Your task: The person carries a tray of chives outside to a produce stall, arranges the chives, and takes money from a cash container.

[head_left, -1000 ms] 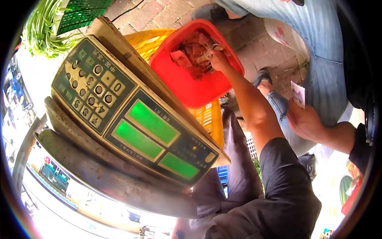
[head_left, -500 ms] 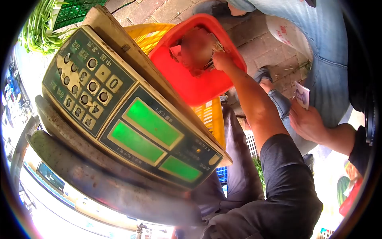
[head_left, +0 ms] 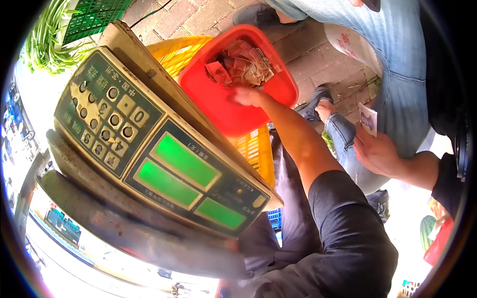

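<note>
In the head view, my right hand (head_left: 248, 97) is over the red plastic basin (head_left: 213, 111), below the banknotes inside it. Motion smears its fingers, and I cannot tell whether they hold anything. A heap of crumpled, mostly reddish banknotes (head_left: 248, 62) lies in the upper part of the basin. The basin rests on a yellow plastic basket (head_left: 256, 151). My left hand is out of view.
An electronic scale (head_left: 164, 144) with green displays fills the left. At the right, another person's hand (head_left: 380, 154) holds a banknote (head_left: 368, 120). Green vegetables (head_left: 47, 42) and a green crate (head_left: 94, 20) are at top left.
My right hand has moved down and left, away from the heap of banknotes, which now shows more fully. The other person still holds a banknote. The whole view has shifted slightly.
</note>
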Tool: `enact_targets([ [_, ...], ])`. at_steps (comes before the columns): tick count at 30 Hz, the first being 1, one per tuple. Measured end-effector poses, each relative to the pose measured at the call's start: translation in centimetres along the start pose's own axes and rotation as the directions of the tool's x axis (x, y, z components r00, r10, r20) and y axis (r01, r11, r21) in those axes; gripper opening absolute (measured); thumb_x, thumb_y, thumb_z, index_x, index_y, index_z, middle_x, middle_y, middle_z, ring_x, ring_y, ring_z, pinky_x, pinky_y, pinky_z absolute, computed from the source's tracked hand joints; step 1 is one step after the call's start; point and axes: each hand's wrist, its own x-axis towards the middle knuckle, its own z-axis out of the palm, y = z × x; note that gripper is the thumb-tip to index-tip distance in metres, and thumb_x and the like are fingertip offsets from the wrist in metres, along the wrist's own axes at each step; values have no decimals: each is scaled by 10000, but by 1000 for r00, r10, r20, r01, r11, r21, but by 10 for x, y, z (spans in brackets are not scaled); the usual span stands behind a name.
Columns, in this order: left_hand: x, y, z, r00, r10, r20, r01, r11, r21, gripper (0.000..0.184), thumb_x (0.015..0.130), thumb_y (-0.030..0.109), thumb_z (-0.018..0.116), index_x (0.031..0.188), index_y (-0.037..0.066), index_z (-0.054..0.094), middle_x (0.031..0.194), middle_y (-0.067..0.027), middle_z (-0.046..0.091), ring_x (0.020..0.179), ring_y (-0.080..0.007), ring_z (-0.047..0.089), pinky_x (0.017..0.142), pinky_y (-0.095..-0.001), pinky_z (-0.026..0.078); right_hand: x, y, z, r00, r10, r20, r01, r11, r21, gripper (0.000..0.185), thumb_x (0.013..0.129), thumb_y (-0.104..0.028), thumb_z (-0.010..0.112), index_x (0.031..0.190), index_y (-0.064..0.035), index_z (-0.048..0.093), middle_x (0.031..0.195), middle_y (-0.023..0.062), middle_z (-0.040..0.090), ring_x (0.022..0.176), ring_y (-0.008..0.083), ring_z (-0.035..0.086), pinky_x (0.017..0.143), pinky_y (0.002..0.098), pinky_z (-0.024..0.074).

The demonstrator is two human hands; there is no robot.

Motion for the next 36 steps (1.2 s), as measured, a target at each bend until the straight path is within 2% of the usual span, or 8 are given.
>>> enact_targets([
  [4, 12, 38, -21, 680, -678, 278, 698, 485, -526, 345, 851, 247, 641, 1078, -7, 692, 879, -70, 687, 812, -152, 598, 726, -316, 498, -20, -21, -73, 839, 360, -408, -93, 834, 544, 185, 888, -105, 592, 1023, -13, 677, 994, 158, 696, 955, 255, 655, 850, 350, 502],
  [9, 13, 38, -21, 781, -582, 228, 612, 640, -464, 372, 849, 269, 639, 1089, -9, 696, 910, -96, 695, 823, -159, 609, 762, -314, 493, -46, -8, -116, 913, 167, -373, -129, 984, 124, 160, 821, -82, 566, 897, -11, 687, 905, 204, 688, 826, 367, 661, 724, 422, 525],
  [13, 20, 47, -26, 781, -576, 242, 611, 622, -489, 370, 850, 273, 631, 1069, -17, 702, 928, -103, 703, 843, -173, 621, 785, -318, 492, -43, 11, -95, 914, 342, 217, -279, 920, -276, 443, 874, -139, 556, 1306, -49, 529, 1119, 189, 653, 1030, 337, 639, 837, 436, 522],
  [20, 14, 39, -16, 721, -649, 241, 683, 609, -404, 364, 868, 270, 638, 1078, -23, 688, 927, -89, 710, 834, -161, 629, 764, -309, 498, -25, 29, -49, 909, 267, 320, -97, 882, -460, 225, 803, -168, 571, 892, -42, 734, 973, 141, 714, 917, 337, 676, 757, 443, 539],
  [23, 6, 29, -6, 682, -669, 297, 700, 478, -532, 375, 878, 259, 636, 1113, -31, 669, 931, -86, 710, 829, -154, 629, 750, -300, 502, -44, -16, -94, 892, 284, 351, -56, 841, -538, 222, 842, -149, 569, 974, -62, 725, 1020, 107, 714, 918, 276, 683, 774, 409, 542],
  [24, 4, 29, -3, 709, -653, 266, 664, 491, -564, 373, 886, 251, 631, 1117, -40, 662, 921, -90, 705, 826, -156, 629, 746, -296, 506, -42, -8, -94, 863, 305, 404, -40, 837, -546, 336, 859, -135, 559, 1178, -82, 648, 1089, 100, 699, 948, 256, 685, 797, 426, 550],
  [32, 10, 41, -9, 721, -621, 308, 609, 356, -709, 364, 897, 203, 630, 1148, -61, 627, 950, -101, 680, 809, -153, 623, 697, -269, 504, -63, 11, -103, 966, 149, 212, -110, 977, -185, 235, 866, -152, 565, 935, 37, 686, 968, 210, 685, 899, 344, 669, 783, 447, 537],
  [36, 10, 39, -11, 719, -612, 329, 629, 371, -683, 363, 893, 205, 633, 1144, -57, 632, 946, -100, 682, 823, -155, 623, 700, -273, 502, -24, 75, -55, 980, 14, 196, -25, 998, 55, 291, 880, -254, 630, 1125, -95, 627, 1010, 197, 671, 830, 358, 667, 775, 451, 525],
])
